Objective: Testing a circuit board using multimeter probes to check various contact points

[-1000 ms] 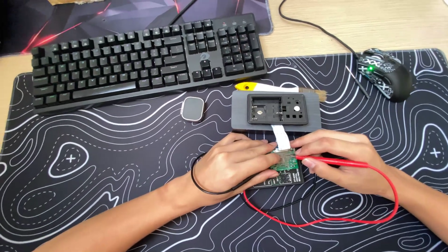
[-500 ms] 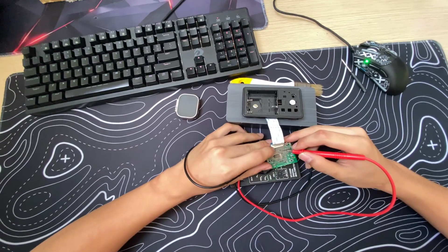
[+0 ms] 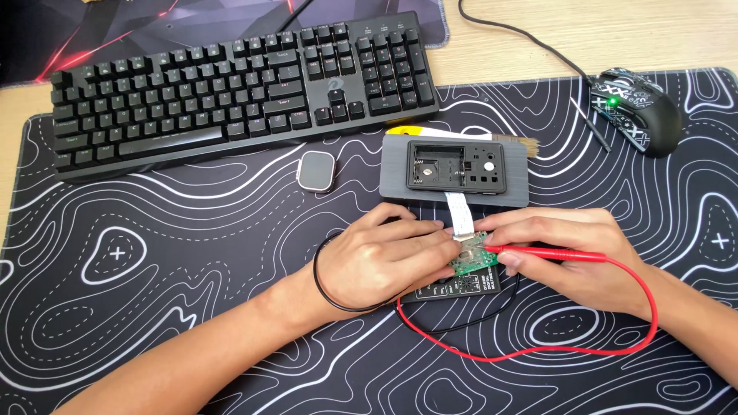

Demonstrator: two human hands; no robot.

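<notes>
My left hand (image 3: 388, 257), with a black band on its wrist, pinches a small green circuit board (image 3: 474, 259) at the middle of the mat. My right hand (image 3: 565, 250) holds a red test probe (image 3: 550, 253) whose tip touches the board. A white ribbon cable (image 3: 461, 211) runs from the board up to a grey device case (image 3: 453, 169) lying open side up. A red lead (image 3: 538, 350) loops below my right hand beside a black lead. A flat black meter (image 3: 461, 290) lies partly under both hands.
A black keyboard (image 3: 238, 84) stands at the back left. A black patterned mouse (image 3: 634, 107) sits at the back right. A small grey rounded object (image 3: 316, 170) lies left of the case. All rest on a black desk mat (image 3: 154, 269) with white lines.
The view has shifted slightly. Both hands stay on the circuit board with the probe in the same place.
</notes>
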